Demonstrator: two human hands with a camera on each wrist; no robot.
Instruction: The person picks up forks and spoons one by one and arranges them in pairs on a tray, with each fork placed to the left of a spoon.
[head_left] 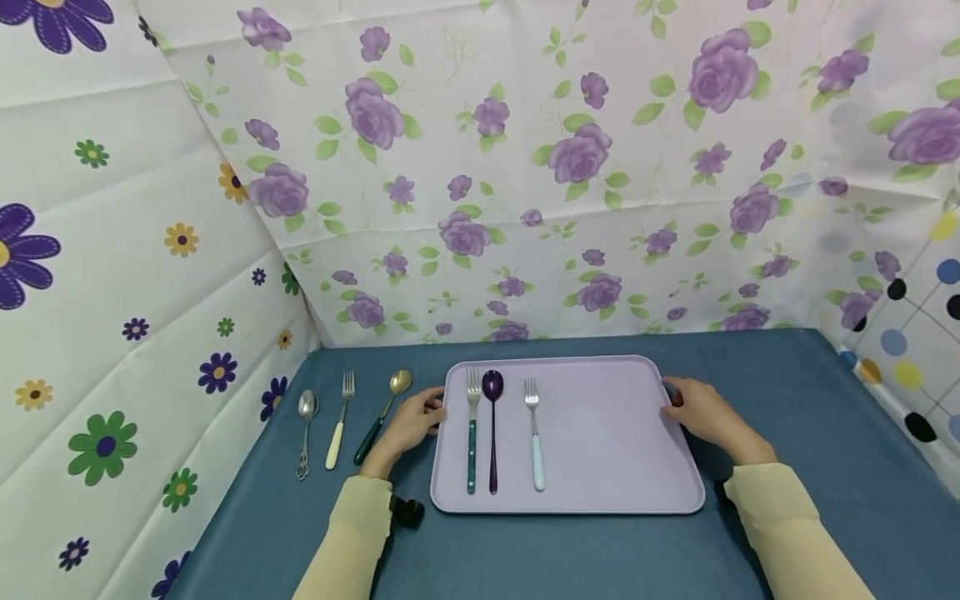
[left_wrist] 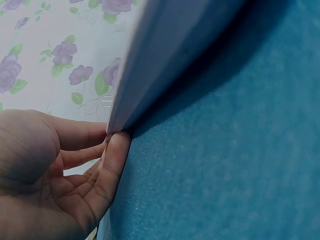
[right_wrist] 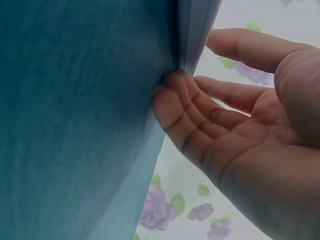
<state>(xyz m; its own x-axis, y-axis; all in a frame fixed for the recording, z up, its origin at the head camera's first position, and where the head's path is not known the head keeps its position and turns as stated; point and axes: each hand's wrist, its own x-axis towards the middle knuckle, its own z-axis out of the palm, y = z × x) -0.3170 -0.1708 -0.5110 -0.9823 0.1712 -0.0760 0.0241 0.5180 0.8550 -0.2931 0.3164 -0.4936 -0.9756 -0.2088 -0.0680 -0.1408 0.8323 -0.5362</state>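
Observation:
A pale lilac tray (head_left: 607,433) lies on the blue cloth. At its left edge my left hand (head_left: 408,423) grips the rim; the left wrist view shows the thumb and fingertips on either side of the tray's edge (left_wrist: 145,65). My right hand (head_left: 708,414) holds the opposite rim, with the thumb on the edge (right_wrist: 195,30) and the other fingertips low against its outer side. On the tray's left half lie a fork with a green handle (head_left: 472,442), a dark purple spoon (head_left: 492,442) and a fork with a pale mint handle (head_left: 537,450).
Left of the tray, on the blue tablecloth (head_left: 540,554), are an ornate silver spoon (head_left: 307,408), a fork with a cream handle (head_left: 335,442) and a gold spoon with a dark green handle (head_left: 369,439) close to my left hand. Flowered sheets (head_left: 525,200) hang behind and at the sides.

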